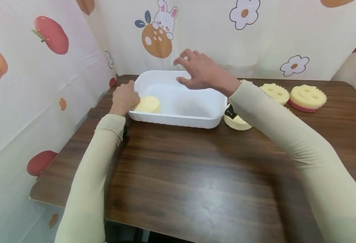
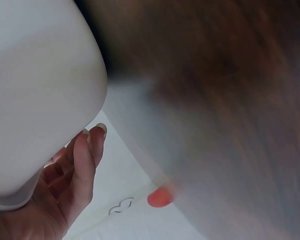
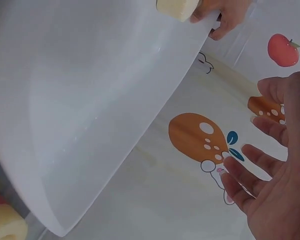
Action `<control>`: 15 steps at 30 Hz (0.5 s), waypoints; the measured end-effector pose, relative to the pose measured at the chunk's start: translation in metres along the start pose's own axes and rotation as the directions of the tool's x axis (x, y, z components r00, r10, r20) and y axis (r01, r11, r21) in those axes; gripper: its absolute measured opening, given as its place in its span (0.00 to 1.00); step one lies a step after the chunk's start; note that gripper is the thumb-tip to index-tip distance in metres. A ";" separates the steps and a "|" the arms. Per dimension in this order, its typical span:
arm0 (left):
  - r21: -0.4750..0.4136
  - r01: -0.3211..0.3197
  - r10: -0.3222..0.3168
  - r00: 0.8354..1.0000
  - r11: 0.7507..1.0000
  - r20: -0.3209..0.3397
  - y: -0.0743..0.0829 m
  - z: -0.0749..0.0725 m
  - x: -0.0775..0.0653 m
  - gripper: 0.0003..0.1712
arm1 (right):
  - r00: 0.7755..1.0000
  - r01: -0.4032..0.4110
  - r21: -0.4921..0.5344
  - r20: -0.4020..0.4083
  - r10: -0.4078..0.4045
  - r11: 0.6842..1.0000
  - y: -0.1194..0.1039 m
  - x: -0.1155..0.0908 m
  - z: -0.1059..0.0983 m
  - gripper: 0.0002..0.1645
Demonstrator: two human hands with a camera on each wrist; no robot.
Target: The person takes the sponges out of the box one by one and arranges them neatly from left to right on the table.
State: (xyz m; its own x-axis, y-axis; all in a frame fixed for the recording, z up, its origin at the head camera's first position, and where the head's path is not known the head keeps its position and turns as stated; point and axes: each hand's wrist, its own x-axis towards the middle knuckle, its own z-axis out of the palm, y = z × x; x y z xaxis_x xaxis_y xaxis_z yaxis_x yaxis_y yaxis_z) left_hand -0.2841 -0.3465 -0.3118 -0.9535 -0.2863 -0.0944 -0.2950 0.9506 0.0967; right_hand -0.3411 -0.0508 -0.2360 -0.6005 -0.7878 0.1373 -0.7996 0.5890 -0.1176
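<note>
A white plastic tray [image 1: 178, 122] stands on the dark wooden table, and a pale yellow round sponge [image 1: 149, 104] lies inside its left end. My left hand [image 1: 124, 98] grips the tray's left rim beside that sponge. In the left wrist view the fingers [image 2: 85, 165] curl against the outside of the tray wall. My right hand [image 1: 200, 71] hovers over the tray's back rim, holding nothing. Its fingers are spread and loosely bent, as the right wrist view also shows.
Right of the tray, a pale yellow sponge [image 1: 237, 124] is partly covered by the right sleeve. Farther right sit a scalloped yellow sponge [image 1: 275, 93] and a smiley-face sponge [image 1: 307, 96] with a pink underside. A printed curtain [image 1: 208, 40] hangs behind the table [image 1: 178, 175].
</note>
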 end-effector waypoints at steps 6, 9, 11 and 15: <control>-0.012 -0.008 0.007 1.000 1.000 -0.010 0.000 0.001 -0.001 0.33 | 1.000 0.026 -0.015 0.007 -0.026 1.000 -0.002 0.003 0.000 0.34; -0.027 0.000 0.000 1.000 1.000 0.000 0.000 0.003 -0.002 0.33 | 0.999 0.039 -0.020 0.018 -0.039 0.999 -0.005 0.006 0.000 0.34; -0.032 0.002 -0.002 1.000 0.999 -0.001 0.000 0.003 -0.002 0.33 | 0.999 0.040 -0.022 0.028 -0.039 0.999 -0.007 0.008 0.001 0.34; -0.033 0.008 -0.009 1.000 0.999 -0.005 -0.001 0.002 -0.001 0.33 | 0.998 0.056 -0.030 0.032 -0.055 0.998 -0.012 0.014 0.002 0.34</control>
State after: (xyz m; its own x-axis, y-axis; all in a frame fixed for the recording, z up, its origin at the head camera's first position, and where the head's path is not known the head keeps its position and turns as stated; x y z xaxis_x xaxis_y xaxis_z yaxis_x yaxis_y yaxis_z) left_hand -0.2827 -0.3470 -0.3135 -0.9512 -0.2950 -0.0906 -0.3049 0.9437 0.1287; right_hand -0.3400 -0.0691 -0.2346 -0.5545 -0.8246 0.1118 -0.8322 0.5488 -0.0797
